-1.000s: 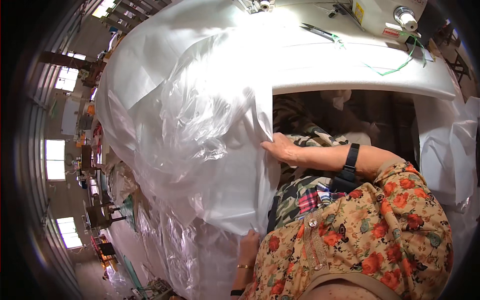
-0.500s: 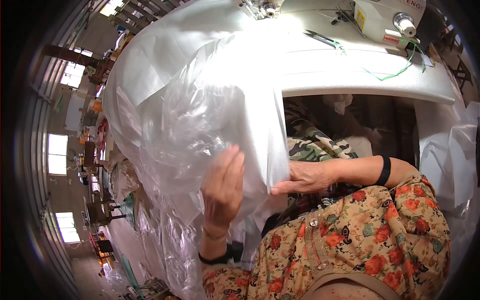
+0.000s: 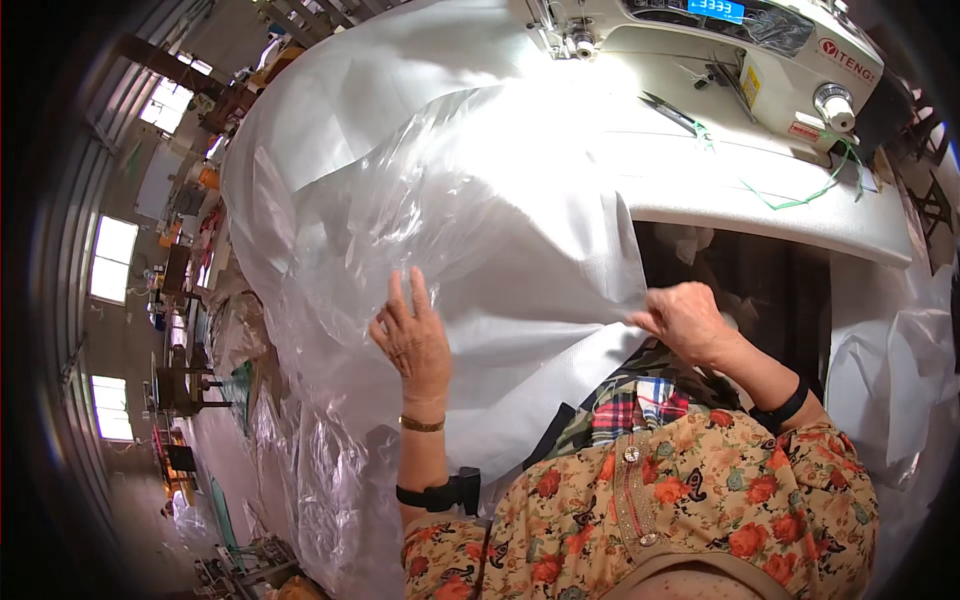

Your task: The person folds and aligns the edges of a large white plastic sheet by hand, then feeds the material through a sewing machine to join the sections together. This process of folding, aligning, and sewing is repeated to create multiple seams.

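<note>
A large sheet of white woven fabric [image 3: 530, 280] drapes from the sewing machine's bed down toward my lap. Clear plastic film [image 3: 420, 190] lies over its left part. My right hand [image 3: 687, 322] pinches the fabric's right edge, pulling creases across it. My left hand [image 3: 412, 345] rests on or just over the sheet near the film, fingers spread and holding nothing. Beyond the hands stands the sewing machine [image 3: 760, 60], its needle area [image 3: 580, 40] brightly lit above the fabric.
Tweezers or thread snips [image 3: 670, 112] and green thread [image 3: 800, 200] lie on the machine bed. A dark opening [image 3: 760, 290] lies below the bed's front edge. More white sheeting [image 3: 885, 340] hangs at the right. Crumpled plastic [image 3: 320, 490] piles at the left.
My right hand has moved right and up, drawing the fabric edge with it. My left hand has shifted left with its fingers spread. More of the white fabric shows flat between them.
</note>
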`<state>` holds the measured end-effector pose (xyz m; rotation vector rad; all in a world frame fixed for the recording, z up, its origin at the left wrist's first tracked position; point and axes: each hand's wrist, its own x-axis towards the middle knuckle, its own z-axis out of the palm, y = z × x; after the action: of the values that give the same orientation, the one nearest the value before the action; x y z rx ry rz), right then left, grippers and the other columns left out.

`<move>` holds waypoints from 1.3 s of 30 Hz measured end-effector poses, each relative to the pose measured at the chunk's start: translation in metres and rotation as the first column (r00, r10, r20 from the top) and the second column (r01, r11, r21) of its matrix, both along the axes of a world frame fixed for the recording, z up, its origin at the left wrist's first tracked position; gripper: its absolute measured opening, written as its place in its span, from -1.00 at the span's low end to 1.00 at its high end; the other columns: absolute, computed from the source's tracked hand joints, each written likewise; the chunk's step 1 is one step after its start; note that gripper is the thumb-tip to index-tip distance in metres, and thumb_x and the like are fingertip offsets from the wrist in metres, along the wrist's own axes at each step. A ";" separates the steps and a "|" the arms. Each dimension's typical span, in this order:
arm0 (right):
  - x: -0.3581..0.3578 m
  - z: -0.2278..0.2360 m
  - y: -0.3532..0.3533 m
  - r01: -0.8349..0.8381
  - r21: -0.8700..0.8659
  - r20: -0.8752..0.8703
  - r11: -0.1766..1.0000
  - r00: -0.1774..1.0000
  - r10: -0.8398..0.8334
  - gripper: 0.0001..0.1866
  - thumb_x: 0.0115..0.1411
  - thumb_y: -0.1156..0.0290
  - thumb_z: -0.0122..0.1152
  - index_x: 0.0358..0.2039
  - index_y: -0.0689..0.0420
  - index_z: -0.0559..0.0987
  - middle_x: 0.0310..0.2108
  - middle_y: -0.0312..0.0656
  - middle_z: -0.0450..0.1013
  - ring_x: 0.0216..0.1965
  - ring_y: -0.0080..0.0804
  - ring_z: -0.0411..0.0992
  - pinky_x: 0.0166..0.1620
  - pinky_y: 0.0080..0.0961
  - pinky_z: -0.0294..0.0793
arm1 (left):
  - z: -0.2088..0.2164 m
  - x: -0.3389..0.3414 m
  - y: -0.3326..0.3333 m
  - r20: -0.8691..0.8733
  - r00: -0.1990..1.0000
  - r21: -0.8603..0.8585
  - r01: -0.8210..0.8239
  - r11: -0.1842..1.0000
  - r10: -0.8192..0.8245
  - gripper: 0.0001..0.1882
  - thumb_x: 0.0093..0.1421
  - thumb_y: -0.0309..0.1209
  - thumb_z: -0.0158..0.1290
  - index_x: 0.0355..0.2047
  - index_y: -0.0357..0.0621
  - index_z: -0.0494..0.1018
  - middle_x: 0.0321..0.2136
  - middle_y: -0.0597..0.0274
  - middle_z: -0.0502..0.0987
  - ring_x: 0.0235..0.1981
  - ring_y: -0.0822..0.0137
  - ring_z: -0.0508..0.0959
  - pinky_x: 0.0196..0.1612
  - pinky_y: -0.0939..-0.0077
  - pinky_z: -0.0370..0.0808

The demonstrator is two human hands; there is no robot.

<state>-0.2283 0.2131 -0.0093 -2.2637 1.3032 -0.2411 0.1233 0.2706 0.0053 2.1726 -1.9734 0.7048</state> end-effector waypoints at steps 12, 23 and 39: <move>0.140 0.014 -0.077 -0.389 0.725 0.687 0.569 0.341 -0.642 -0.40 0.25 0.05 0.24 0.09 0.27 0.41 0.04 -0.13 0.40 0.11 -0.35 0.31 0.04 -0.44 0.40 | 0.118 0.031 0.028 -0.341 0.930 -0.246 0.052 0.968 -0.137 -0.84 0.21 -0.52 0.09 -0.20 -0.23 0.57 -0.32 0.25 0.63 -0.33 0.35 0.56 0.09 0.33 0.33; 0.135 0.034 0.017 -0.841 0.422 0.896 0.339 0.330 -0.299 -0.77 0.26 0.29 0.24 -0.21 0.20 0.60 -0.20 -0.21 0.54 -0.14 -0.51 0.47 0.09 -0.43 0.38 | 0.179 0.186 0.053 -0.542 0.830 -0.378 -0.100 0.920 -0.132 -0.78 0.31 -0.46 0.04 -0.12 -0.32 0.56 -0.28 0.29 0.60 -0.27 0.53 0.52 -0.09 0.58 0.47; 0.140 -0.025 0.037 -0.535 0.763 0.647 0.363 0.643 -0.410 -0.58 0.32 0.15 0.12 -0.25 0.36 0.55 -0.48 -0.09 0.58 -0.40 -0.46 0.57 -0.25 -0.50 0.56 | 0.145 -0.085 -0.022 -0.409 0.510 0.124 0.852 0.508 -0.756 -0.62 0.13 -0.60 -0.08 -0.02 -0.28 0.48 -0.13 -0.04 0.57 -0.03 0.02 0.55 0.06 0.21 0.44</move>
<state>-0.0883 0.2496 -0.0342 -0.9084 0.5184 -0.2775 0.0379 0.2486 0.1502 1.0124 -2.6521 -0.1206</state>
